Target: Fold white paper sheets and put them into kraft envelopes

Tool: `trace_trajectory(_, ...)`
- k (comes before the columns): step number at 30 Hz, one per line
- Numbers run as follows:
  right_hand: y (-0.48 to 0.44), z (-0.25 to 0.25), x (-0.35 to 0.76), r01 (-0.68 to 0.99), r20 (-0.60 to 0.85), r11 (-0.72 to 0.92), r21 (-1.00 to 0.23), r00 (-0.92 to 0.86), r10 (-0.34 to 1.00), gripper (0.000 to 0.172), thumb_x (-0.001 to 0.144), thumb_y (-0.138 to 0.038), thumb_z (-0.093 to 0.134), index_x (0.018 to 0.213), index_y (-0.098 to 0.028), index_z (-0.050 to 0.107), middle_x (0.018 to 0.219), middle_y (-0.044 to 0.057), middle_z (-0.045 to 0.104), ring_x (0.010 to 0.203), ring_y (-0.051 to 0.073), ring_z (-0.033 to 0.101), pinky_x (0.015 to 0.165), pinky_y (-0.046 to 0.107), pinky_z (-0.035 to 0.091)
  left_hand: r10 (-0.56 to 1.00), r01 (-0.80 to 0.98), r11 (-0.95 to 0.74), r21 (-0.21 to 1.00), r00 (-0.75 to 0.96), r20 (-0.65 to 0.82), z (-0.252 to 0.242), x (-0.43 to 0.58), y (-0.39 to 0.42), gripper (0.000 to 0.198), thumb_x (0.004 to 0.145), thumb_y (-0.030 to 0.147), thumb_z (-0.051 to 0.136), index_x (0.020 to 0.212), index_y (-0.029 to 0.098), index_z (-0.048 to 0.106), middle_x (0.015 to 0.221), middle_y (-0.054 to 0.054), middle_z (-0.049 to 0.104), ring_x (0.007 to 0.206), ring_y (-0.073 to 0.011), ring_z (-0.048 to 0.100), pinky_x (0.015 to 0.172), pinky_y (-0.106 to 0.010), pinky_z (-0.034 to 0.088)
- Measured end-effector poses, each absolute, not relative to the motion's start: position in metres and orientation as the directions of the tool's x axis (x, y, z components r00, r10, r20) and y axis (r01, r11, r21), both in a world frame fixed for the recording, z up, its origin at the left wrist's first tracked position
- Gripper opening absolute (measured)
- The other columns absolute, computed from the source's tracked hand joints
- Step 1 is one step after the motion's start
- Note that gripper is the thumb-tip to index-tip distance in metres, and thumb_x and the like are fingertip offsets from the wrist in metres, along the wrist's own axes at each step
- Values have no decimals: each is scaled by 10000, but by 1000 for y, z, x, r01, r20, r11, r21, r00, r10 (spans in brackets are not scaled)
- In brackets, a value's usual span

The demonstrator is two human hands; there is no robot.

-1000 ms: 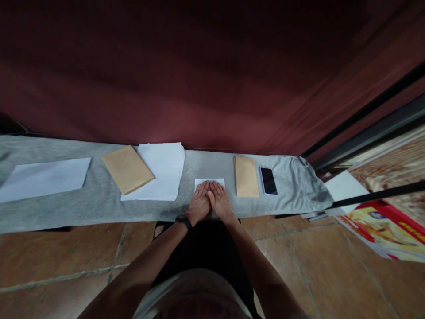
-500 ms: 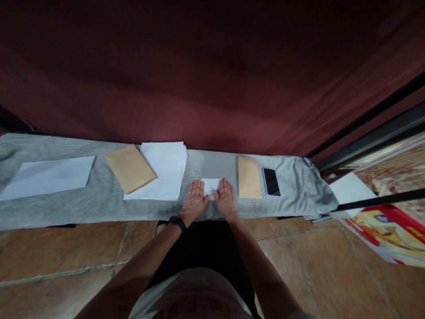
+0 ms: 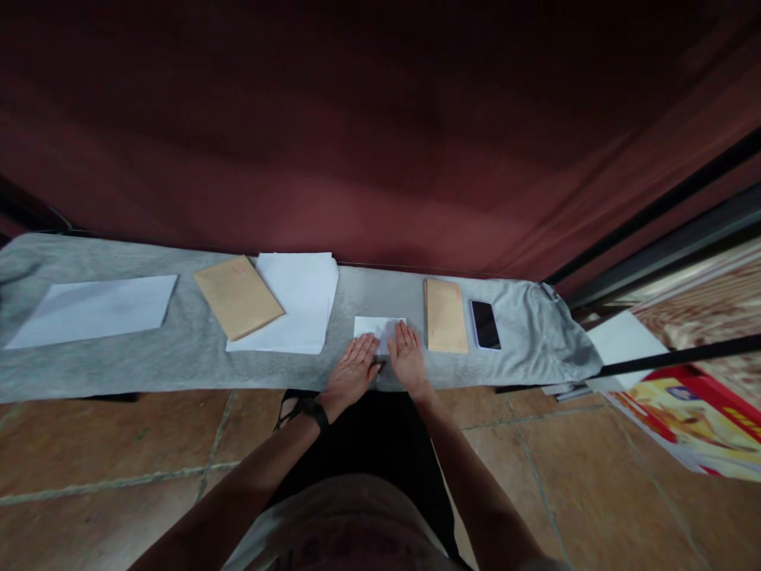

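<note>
A small folded sheet of white paper (image 3: 376,324) lies flat on the grey cloth (image 3: 380,287) in front of me. Fingers stretched out, my left hand (image 3: 355,368) rests over its lower left part. My right hand (image 3: 407,357) lies flat across the paper's right end, also with straight fingers. Neither hand grips anything. Part of the paper is covered by both hands. To the right of my right hand is a brown envelope stack (image 3: 445,316).
A dark phone (image 3: 486,324) lies beyond the right envelopes. On the left, a brown envelope (image 3: 239,296) overlaps white sheets (image 3: 306,297), and another white sheet (image 3: 98,308) lies farther out. A dark red curtain (image 3: 333,190) hangs behind. A black bar (image 3: 683,356) crosses at right.
My left hand has slid down toward the paper's near edge, uncovering its upper left corner. My right hand has shifted only slightly and stays on the paper.
</note>
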State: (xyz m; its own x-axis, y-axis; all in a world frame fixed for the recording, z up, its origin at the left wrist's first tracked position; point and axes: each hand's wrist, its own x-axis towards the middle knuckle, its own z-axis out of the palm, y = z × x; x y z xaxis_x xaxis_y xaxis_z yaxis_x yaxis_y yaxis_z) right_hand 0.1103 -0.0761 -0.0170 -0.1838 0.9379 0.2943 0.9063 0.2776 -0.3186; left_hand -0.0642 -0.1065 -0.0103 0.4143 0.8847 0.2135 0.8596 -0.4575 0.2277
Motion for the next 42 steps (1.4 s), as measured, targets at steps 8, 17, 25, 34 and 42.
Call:
trace_trajectory(8, -67, -8, 83, 779, 150, 509, -367, -490, 859, 483, 1076, -325, 334, 1516, -154, 437, 1592, 106, 406, 1503, 205, 334, 1250, 439, 257, 856, 813, -514, 273, 465, 226, -19, -64, -126, 536, 975, 326, 462, 1429, 43, 498, 1464, -227, 542, 1414, -299, 469, 1196, -492, 353)
trace_trajectory(17, -39, -19, 100, 902, 215, 329, -280, -275, 937, 560, 1060, -372, 408, 1558, -120, 352, 1609, 135, 360, 1511, 229, 316, 1247, 440, 245, 841, 814, -534, 227, 486, 237, -15, -68, -126, 612, 989, 402, 452, 1508, 80, 411, 1574, -189, 418, 1495, -285, 339, 1224, -472, 314)
trace_trajectory(25, -70, -20, 116, 940, 276, 224, -257, -150, 949, 582, 1061, -382, 404, 1550, -69, 353, 1607, 173, 355, 1498, 295, 334, 1222, 485, 271, 863, 823, -499, 271, 445, 238, -7, -69, -127, 574, 1008, 410, 400, 1476, 85, 464, 1551, -194, 449, 1470, -293, 387, 1201, -492, 352)
trace_trajectory(34, -98, -27, 112, 916, 294, 334, -223, -263, 919, 565, 1051, -406, 426, 1553, -154, 364, 1618, 133, 355, 1499, 247, 338, 1219, 451, 273, 909, 867, -410, 282, 362, 208, -1, -64, -91, 578, 1003, 415, 357, 1405, 43, 543, 1499, -222, 503, 1450, -311, 418, 1214, -509, 309)
trace_trajectory(42, -99, -24, 108, 933, 299, 301, -198, -236, 925, 565, 1047, -399, 429, 1559, -172, 363, 1608, 110, 380, 1480, 250, 366, 1216, 440, 256, 862, 870, 261, 418, -405, 305, 36, -234, -49, 608, 961, 407, 509, 1408, 0, 453, 1507, -287, 440, 1428, -381, 390, 1148, -524, 328)
